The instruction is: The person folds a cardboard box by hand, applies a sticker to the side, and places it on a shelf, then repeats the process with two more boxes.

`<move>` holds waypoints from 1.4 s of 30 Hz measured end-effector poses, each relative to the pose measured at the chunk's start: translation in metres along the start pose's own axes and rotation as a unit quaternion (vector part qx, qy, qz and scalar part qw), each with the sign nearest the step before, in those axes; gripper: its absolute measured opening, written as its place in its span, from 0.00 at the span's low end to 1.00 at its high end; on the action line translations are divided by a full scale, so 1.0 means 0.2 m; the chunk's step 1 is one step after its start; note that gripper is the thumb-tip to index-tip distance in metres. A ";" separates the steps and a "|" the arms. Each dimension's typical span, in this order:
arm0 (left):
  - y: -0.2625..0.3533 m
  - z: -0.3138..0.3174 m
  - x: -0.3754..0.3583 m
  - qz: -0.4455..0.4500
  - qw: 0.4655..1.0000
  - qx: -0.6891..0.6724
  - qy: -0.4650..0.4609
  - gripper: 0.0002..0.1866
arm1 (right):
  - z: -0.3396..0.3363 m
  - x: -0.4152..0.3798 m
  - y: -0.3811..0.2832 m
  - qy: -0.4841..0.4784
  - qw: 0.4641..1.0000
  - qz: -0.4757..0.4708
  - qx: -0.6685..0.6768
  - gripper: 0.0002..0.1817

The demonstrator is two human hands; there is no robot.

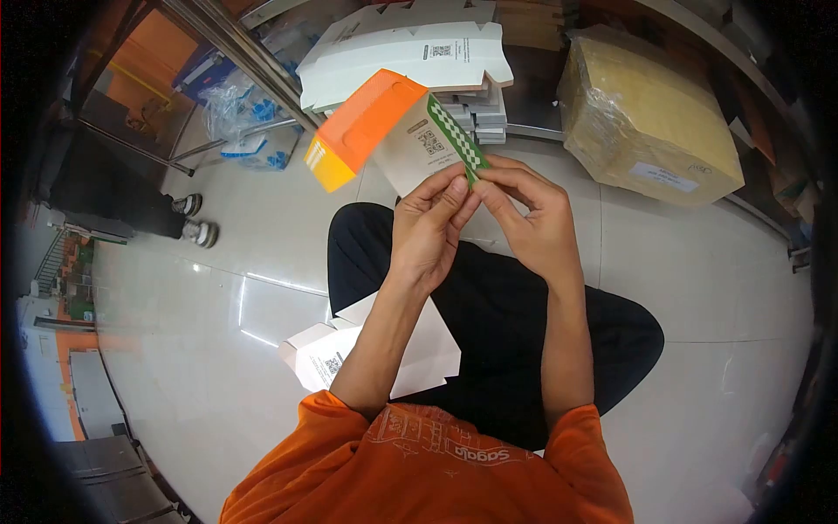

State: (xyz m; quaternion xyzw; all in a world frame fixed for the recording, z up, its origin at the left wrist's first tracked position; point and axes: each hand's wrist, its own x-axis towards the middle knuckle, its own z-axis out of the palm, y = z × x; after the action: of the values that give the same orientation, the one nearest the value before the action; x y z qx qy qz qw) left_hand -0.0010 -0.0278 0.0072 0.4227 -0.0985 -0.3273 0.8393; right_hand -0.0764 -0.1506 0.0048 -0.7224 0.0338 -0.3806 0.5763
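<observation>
Flat cartons rest on my lap for easy reach; above them my left hand and right hand pinch the orange carton's checkered flap, steadying it.

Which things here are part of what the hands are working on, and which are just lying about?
In hand:
left hand
right hand
orange-and-white carton

Lying about:
flat carton blanks stack
wrapped brown package
loose blanks on lap
plastic bags

The carton is orange and white, edged by a green-and-white checkered strip.
</observation>
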 end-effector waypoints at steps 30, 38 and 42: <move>0.20 0.04 0.08 0.027 0.998 -0.028 0.048 0.14 | 0.05 -0.03 0.12 -0.091 0.995 0.039 -0.018 0.33; 0.12 0.09 0.02 0.191 0.952 0.239 -0.011 0.23 | 0.10 -0.02 0.07 0.009 0.978 -0.108 -0.180 0.26; 0.15 0.09 0.00 0.172 0.961 0.215 0.024 0.23 | 0.08 -0.03 0.04 0.070 0.984 -0.141 -0.089 0.22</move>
State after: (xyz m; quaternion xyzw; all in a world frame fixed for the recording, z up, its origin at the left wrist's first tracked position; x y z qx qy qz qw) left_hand 0.0046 -0.0257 0.0421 0.5775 -0.2178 -0.1389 0.7744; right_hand -0.0679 -0.1374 -0.0047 -0.7400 0.0057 -0.5030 0.4465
